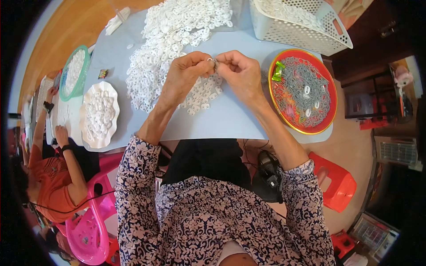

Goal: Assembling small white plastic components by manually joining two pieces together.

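Note:
My left hand (190, 71) and my right hand (237, 73) meet above the table, fingertips pinched together. Between them shows a small white plastic piece (211, 59) with a bit of grey at the right fingertips, largely covered by the fingers. Under and beyond the hands spreads a big heap of small white plastic pieces with holes (171, 48). To the right, a round red tray with a gold rim (271, 91) holds many small grey parts (306, 75), a few white pieces and a green wrapper (278, 71). A scalloped white dish (116, 108) at left carries more white pieces.
A perforated white basket (306, 41) stands at the far right, partly filled with white pieces. At left are a green basket (87, 66), a small packet (103, 74) and a co-worker in an orange shirt (57, 190). A pink chair (95, 221) and red stool (335, 184) flank me.

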`<action>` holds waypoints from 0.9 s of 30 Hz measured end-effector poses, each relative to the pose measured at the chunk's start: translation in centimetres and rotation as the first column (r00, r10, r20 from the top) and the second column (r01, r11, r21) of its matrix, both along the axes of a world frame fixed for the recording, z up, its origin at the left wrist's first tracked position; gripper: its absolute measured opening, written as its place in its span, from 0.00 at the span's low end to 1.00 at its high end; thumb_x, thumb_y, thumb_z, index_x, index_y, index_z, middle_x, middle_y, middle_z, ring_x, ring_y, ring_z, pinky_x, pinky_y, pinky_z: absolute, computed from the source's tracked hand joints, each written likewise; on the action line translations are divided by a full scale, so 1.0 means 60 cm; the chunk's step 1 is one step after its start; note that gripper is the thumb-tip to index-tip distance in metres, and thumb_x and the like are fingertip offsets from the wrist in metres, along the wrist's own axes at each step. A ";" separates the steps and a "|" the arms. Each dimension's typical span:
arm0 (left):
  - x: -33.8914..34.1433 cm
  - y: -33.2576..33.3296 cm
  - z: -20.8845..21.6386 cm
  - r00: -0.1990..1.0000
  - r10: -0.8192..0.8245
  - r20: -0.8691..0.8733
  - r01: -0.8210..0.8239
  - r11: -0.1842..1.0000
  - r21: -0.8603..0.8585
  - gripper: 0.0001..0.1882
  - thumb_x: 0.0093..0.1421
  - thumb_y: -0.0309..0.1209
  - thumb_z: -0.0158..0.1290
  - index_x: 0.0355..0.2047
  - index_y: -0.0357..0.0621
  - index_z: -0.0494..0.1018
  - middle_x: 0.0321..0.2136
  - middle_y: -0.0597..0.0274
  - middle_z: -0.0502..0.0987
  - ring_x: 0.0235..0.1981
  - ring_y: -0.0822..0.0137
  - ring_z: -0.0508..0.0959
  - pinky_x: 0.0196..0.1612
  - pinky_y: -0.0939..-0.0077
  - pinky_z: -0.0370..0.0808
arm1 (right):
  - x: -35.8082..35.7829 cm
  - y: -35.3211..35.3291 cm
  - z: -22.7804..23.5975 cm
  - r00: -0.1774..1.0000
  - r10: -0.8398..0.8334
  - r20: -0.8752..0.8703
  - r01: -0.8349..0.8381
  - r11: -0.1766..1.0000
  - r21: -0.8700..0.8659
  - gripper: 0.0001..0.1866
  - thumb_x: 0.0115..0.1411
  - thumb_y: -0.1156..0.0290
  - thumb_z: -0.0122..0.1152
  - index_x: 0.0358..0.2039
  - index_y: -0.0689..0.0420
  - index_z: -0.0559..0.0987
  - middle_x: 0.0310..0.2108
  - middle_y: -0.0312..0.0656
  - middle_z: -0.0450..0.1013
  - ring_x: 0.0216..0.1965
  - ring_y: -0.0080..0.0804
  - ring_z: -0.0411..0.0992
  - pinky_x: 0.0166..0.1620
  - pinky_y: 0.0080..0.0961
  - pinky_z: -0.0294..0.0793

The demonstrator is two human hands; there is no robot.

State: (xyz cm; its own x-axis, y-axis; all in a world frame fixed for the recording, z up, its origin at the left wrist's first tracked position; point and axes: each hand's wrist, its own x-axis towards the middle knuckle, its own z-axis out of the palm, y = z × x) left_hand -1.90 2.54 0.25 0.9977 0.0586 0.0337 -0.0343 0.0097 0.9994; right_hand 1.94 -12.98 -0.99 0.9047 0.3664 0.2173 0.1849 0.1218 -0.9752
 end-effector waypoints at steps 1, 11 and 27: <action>0.002 0.004 -0.006 1.000 -0.014 -0.020 0.013 0.999 -0.041 0.07 0.57 0.26 0.51 0.31 0.35 0.75 0.23 0.66 0.76 0.26 0.78 0.71 0.33 0.84 0.69 | 0.001 0.005 -0.007 1.000 0.015 -0.016 -0.015 1.000 -0.003 0.06 0.54 0.79 0.57 0.34 0.64 0.78 0.26 0.32 0.74 0.26 0.13 0.68 0.31 0.12 0.69; 0.028 0.001 -0.019 0.997 -0.031 -0.067 0.048 0.964 0.261 0.08 0.57 0.27 0.47 0.28 0.37 0.74 0.21 0.67 0.74 0.24 0.81 0.68 0.28 0.85 0.65 | 0.021 0.001 -0.018 0.997 -0.059 0.043 0.064 0.992 -0.113 0.04 0.51 0.80 0.57 0.29 0.62 0.77 0.21 0.36 0.76 0.23 0.17 0.72 0.27 0.16 0.71; 0.020 0.022 -0.008 0.999 0.008 -0.052 0.000 0.988 0.154 0.08 0.59 0.29 0.47 0.28 0.37 0.74 0.20 0.67 0.74 0.23 0.79 0.69 0.28 0.83 0.66 | 0.061 0.024 0.004 0.995 0.032 0.096 -0.012 0.980 -0.196 0.03 0.49 0.78 0.58 0.25 0.63 0.78 0.20 0.32 0.73 0.23 0.13 0.68 0.27 0.14 0.69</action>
